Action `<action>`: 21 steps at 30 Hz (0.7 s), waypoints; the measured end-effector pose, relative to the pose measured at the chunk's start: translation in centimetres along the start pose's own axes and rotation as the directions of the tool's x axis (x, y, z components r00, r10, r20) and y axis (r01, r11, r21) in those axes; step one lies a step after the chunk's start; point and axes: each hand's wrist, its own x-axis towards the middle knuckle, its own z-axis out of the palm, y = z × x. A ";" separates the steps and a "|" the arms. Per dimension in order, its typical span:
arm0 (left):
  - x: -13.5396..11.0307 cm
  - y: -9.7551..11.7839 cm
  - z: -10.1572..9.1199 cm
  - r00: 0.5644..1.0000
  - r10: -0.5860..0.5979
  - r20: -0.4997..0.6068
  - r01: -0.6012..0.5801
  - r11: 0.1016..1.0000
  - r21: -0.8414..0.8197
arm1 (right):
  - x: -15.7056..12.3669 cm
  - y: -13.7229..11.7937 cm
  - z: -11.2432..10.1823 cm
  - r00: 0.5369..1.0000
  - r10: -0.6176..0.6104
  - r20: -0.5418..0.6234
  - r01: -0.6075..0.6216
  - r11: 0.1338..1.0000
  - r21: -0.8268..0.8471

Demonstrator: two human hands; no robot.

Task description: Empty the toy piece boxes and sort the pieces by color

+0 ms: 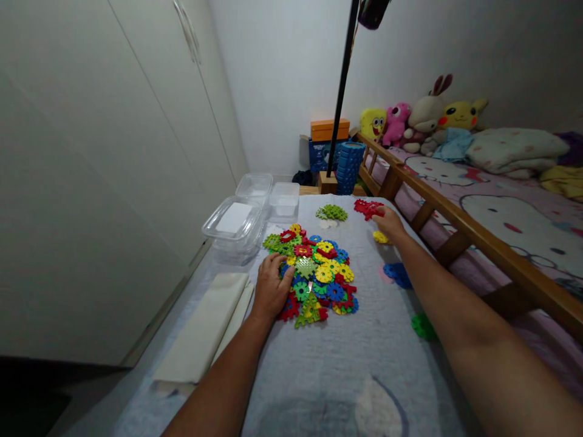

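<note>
A mixed pile of plastic interlocking building pieces (324, 274) in red, yellow, blue and green lies mid-table. My left hand (272, 285) rests on the pile's left edge, fingers and thumb apart, touching the pieces. Stretched to the far right, my right hand (388, 223) has its fingertips pinched at the near end of a red group of pieces (367, 208); a red piece seems to be between them. Close to that hand are yellow pieces (380, 237). Blue pieces (398, 275) and green pieces (423, 326) lie nearer, partly hidden by my right forearm. Light-green pieces (332, 212) form a separate group behind the pile.
Clear plastic containers (234, 221) stand at the back left, with a folded cream cloth (204, 328) in front. A wooden bed rail (449, 233) borders the right side. Behind the table rises a black pole (342, 91) beside a blue foam roller (350, 167). White cabinets (113, 152) line the left.
</note>
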 end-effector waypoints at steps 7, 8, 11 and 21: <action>0.0 0.2 -0.1 0.999 0.010 -0.030 -0.011 1.000 -0.018 | -5.4 -5.9 0.2 0.895 -0.279 0.348 0.191 0.945 0.265; 0.0 0.3 -0.1 0.999 0.011 -0.031 -0.012 1.000 -0.019 | -6.0 -6.7 0.3 0.869 -0.313 0.383 0.230 0.941 0.247; 0.1 0.3 -0.1 1.000 0.011 -0.029 -0.011 1.000 -0.022 | -7.4 -8.6 0.4 0.786 -0.402 0.469 0.347 0.916 0.204; 0.1 0.1 0.0 0.999 0.012 -0.029 -0.013 1.000 -0.027 | -8.3 -8.7 1.0 0.772 -0.443 0.456 0.399 0.896 0.195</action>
